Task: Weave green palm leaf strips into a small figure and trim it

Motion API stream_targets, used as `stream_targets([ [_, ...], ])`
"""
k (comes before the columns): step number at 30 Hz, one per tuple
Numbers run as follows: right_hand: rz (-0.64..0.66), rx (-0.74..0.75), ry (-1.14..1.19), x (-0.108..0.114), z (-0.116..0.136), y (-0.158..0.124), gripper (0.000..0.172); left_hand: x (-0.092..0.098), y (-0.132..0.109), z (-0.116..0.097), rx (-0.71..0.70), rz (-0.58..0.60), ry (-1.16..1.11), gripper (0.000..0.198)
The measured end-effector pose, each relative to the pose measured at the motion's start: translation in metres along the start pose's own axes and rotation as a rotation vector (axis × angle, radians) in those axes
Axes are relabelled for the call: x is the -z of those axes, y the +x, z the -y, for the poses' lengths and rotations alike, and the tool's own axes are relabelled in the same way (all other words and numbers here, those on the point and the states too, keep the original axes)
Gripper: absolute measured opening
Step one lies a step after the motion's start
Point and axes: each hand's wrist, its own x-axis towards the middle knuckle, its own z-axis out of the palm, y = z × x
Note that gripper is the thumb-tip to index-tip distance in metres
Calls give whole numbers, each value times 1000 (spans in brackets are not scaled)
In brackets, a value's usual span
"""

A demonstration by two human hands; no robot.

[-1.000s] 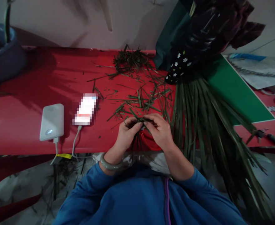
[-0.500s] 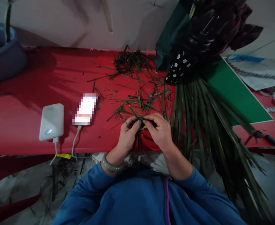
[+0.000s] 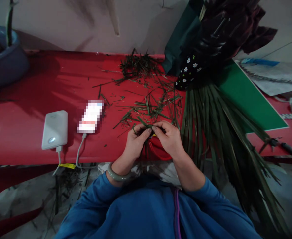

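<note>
Between my fingers, close to the table's front edge, are green leaf strips (image 3: pixel 143 121), with ends sticking out up and to the left. My left hand (image 3: pixel 137 141) pinches them between thumb and fingers. Right beside it, my right hand (image 3: pixel 169 137) pinches the same strips, thumb tips nearly meeting. What the strips form between the fingertips is too small and dark to make out. Under my right hand a red loop (image 3: pixel 158 154) shows, with a small yellow bit near its fingertips. Cut leaf pieces (image 3: pixel 148 104) lie scattered just beyond both hands.
A white power bank (image 3: pixel 55 129) and a cabled phone (image 3: pixel 90 116) lie left on the red table (image 3: pixel 61 86). Long leaves (image 3: pixel 210 122) hang over the edge at right, beside a green board (image 3: pixel 250 103) and scissors-like tool (image 3: pixel 275 142). A trimmings pile (image 3: pixel 138 64) sits behind; a blue pot (image 3: pixel 5 63) stands left.
Both hands stay in nearly the same place, still pinching the strips. The left thumb has shifted slightly right, and the hanging strip ends below it show less. More of the red loop is visible.
</note>
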Motion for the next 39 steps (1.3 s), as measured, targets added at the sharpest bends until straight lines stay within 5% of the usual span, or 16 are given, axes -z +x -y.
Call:
stream_targets([
  [9,-4,-48,65,0,0,0,18,1,3,-4,43,2,-42,13],
  [14,-20,-91,130,1,-1,-12,21,9,12,-21,16,-160,-130,17],
  [22,293,-103,89,-15,-20,-36,17,30,26,-50,-98,-296,-102,23],
  [29,486,-58,50,-28,-9,-39,11,19,19,-40,-23,-246,-137,24],
  [39,368,-46,63,-35,-15,-41,7,11,11,-39,36,-152,-131,22],
])
